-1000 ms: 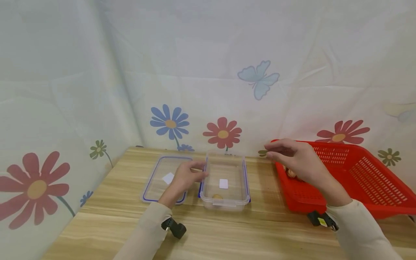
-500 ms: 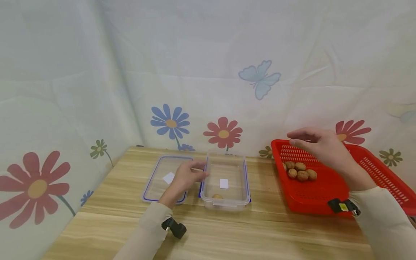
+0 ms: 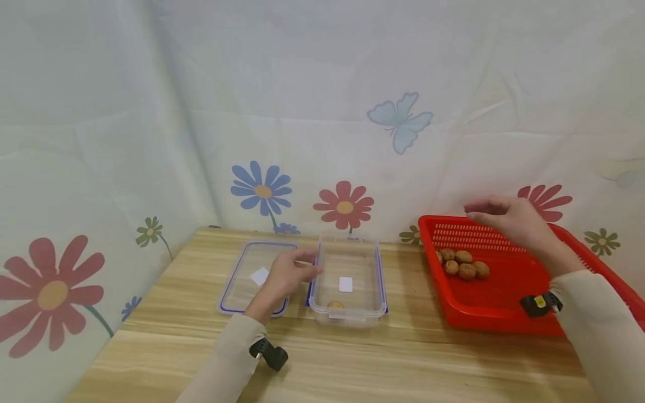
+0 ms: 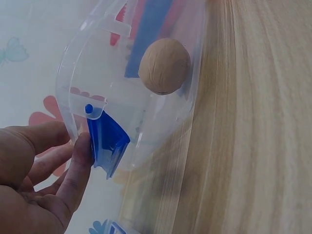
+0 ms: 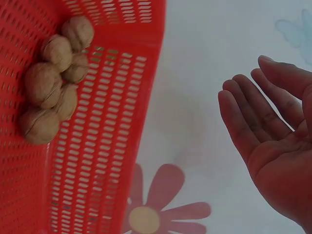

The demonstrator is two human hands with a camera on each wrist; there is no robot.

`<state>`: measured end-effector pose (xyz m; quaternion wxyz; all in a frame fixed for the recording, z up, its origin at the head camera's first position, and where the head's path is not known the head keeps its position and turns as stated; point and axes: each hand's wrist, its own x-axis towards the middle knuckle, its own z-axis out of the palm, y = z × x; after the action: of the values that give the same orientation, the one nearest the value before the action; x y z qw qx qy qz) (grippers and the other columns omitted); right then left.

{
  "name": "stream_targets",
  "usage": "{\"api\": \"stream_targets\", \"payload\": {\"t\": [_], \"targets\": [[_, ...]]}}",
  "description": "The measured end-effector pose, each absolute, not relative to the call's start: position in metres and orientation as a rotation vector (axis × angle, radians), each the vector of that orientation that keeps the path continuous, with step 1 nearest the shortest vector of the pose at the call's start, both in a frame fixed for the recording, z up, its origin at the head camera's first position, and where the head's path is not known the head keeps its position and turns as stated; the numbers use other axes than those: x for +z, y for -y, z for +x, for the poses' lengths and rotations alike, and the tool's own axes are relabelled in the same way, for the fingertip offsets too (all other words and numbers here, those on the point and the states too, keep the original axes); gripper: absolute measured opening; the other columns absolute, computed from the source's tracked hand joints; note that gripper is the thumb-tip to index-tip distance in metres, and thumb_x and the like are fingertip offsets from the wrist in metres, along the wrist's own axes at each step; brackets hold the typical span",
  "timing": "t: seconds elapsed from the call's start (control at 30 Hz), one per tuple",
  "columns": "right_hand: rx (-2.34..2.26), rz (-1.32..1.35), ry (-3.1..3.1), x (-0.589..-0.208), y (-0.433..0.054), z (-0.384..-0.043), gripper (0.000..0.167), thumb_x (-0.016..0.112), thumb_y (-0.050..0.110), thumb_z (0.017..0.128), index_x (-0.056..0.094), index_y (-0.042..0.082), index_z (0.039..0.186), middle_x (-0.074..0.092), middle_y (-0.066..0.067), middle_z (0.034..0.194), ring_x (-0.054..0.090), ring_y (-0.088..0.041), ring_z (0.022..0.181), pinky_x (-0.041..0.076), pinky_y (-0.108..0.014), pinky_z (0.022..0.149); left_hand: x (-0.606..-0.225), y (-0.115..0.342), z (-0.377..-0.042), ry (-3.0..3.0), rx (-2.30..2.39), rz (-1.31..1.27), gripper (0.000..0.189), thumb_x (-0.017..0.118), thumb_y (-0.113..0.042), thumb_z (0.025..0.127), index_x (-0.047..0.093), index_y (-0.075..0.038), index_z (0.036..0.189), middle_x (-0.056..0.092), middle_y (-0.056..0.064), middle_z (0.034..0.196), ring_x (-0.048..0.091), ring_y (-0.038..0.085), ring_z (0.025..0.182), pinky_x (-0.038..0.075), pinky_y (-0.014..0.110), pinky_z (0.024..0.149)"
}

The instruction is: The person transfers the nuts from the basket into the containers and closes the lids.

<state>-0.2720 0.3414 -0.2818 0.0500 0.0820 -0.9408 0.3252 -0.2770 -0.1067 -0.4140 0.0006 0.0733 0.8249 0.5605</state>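
My left hand (image 3: 288,275) touches the left side of a clear plastic storage box (image 3: 347,316), its fingers bent lightly at the rim. In the left wrist view a fingertip lies against the blue latch (image 4: 108,141). One walnut (image 4: 165,66) lies inside the box, at its near end in the head view. My right hand (image 3: 519,224) hovers above the red plastic basket (image 3: 504,299), holding nothing, its fingers extended and thumb apart in the right wrist view. Several walnuts (image 3: 466,271) are clustered at the basket's left side.
A clear lid with a blue seal (image 3: 234,299) lies flat on the wooden table (image 3: 322,364), left of the box and partly behind my left hand. A flower-printed curtain (image 3: 302,112) stands behind and left of the table.
My right hand has moved right and slightly up from the basket's left edge to above its middle, uncovering the walnuts. The left hand and the box have stayed in place.
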Motion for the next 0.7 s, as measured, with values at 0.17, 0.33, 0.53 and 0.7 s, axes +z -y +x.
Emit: {"api": "stream_targets", "payload": {"t": [0.17, 0.33, 0.53, 0.7], "targets": [[0.989, 0.217, 2.924, -0.29, -0.353, -0.282, 0.054, 0.068, 0.035, 0.106, 0.059, 0.005, 0.149, 0.061, -0.025, 0.144, 0.059, -0.044, 0.123, 0.055, -0.058, 0.101, -0.412, 0.108, -0.276, -2.589, 1.757, 0.236, 0.043, 0.078, -0.006, 0.097, 0.068, 0.0, 0.138, 0.071, 0.02, 0.127, 0.077, 0.028, 0.093, 0.062, 0.049, 0.084], [0.954, 0.191, 2.975, -0.294, -0.366, -0.291, 0.057, 0.069, 0.036, 0.105, 0.057, 0.002, 0.149, 0.061, -0.028, 0.143, 0.058, -0.046, 0.121, 0.056, -0.058, 0.099, -0.413, 0.108, -0.277, -2.589, 1.761, 0.237, 0.043, 0.079, -0.007, 0.096, 0.069, -0.001, 0.138, 0.072, 0.018, 0.127, 0.077, 0.027, 0.092, 0.062, 0.048, 0.083], [0.943, 0.176, 3.014, -0.304, -0.38, -0.301, 0.055, 0.072, 0.035, 0.103, 0.061, 0.0, 0.145, 0.064, -0.029, 0.137, 0.063, -0.045, 0.114, 0.058, -0.056, 0.095, -0.415, 0.109, -0.278, -2.594, 1.763, 0.271, 0.042, 0.078, -0.006, 0.097, 0.068, 0.0, 0.138, 0.071, 0.02, 0.126, 0.077, 0.028, 0.092, 0.063, 0.045, 0.081], [0.927, 0.227, 3.062, -0.315, -0.391, -0.306, 0.054, 0.073, 0.028, 0.103, 0.061, -0.005, 0.143, 0.066, -0.029, 0.134, 0.064, -0.044, 0.113, 0.056, -0.06, 0.096, -0.415, 0.11, -0.276, -2.593, 1.764, 0.282, 0.042, 0.077, -0.006, 0.097, 0.068, 0.001, 0.137, 0.071, 0.02, 0.126, 0.077, 0.029, 0.092, 0.062, 0.041, 0.081]]}}
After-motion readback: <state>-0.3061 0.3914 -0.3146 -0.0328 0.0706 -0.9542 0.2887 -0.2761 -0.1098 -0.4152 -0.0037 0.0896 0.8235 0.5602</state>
